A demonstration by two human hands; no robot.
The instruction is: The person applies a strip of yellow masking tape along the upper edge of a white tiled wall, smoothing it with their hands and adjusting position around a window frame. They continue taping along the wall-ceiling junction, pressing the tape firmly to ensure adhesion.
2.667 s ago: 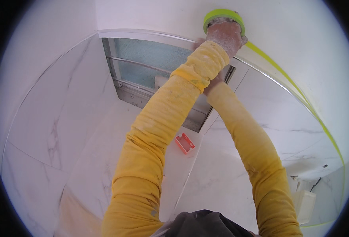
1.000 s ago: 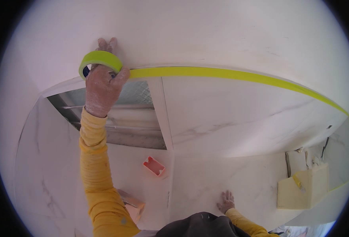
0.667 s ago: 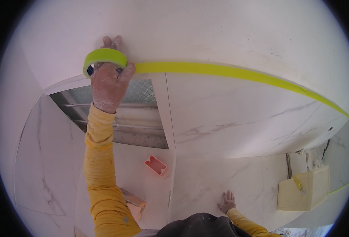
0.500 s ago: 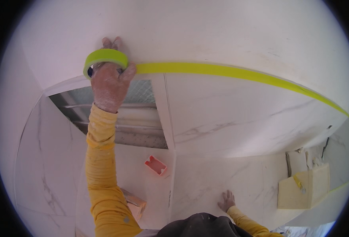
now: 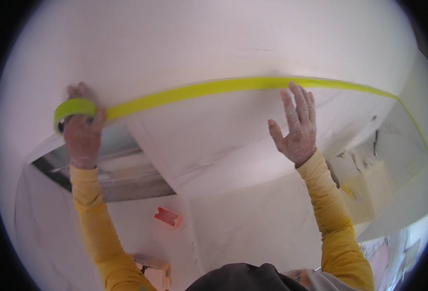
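Observation:
My left hand point(image 5: 84, 138) is closed around a roll of yellow-green masking tape point(image 5: 75, 106) at the upper left, some fingers passing through the ring. From the roll a long strip of tape point(image 5: 199, 91) runs rightward along the top edge of the marbled panels, below the plain white surface point(image 5: 233, 43). My right hand point(image 5: 298, 127) is raised with fingers spread, its fingertips at the lower edge of the strip. Whether they press on it I cannot tell. Both hands are dusted with white powder.
Beneath my left hand is a rectangular opening point(image 5: 121, 169) in the panel. A small red box point(image 5: 167, 217) sits below it, and a wooden-looking box point(image 5: 158, 275) lower still. At right stands a cream open box point(image 5: 369, 189) beside bags.
My right hand has risen from the marbled surface below up to the tape strip. My left hand, with the tape roll, appears farther left and lower as the view has shifted.

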